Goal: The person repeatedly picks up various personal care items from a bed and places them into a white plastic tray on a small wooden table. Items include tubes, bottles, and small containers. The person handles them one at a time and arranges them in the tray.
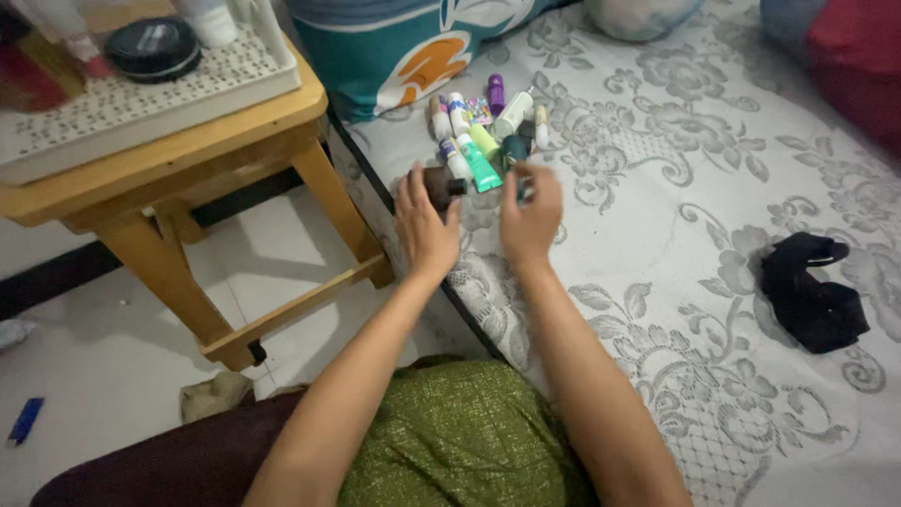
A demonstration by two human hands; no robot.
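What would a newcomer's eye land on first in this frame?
Probably the two hands, left hand on a dark bottle and right hand pinching something small, at the edge of a floral bedsheet. Just beyond them lies a cluster of tubes. A wooden stool stands at left; black cloth lies at right.

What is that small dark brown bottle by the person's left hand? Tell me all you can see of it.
The small dark brown bottle looks like glossy glass or plastic, squat, with a black cap pointing right. It lies on its side on the grey floral bedsheet, near the mattress edge. The left hand covers its lower part, fingers touching it. Just to the right and behind lies a cluster of small tubes and bottles. Its label, if any, is hidden.
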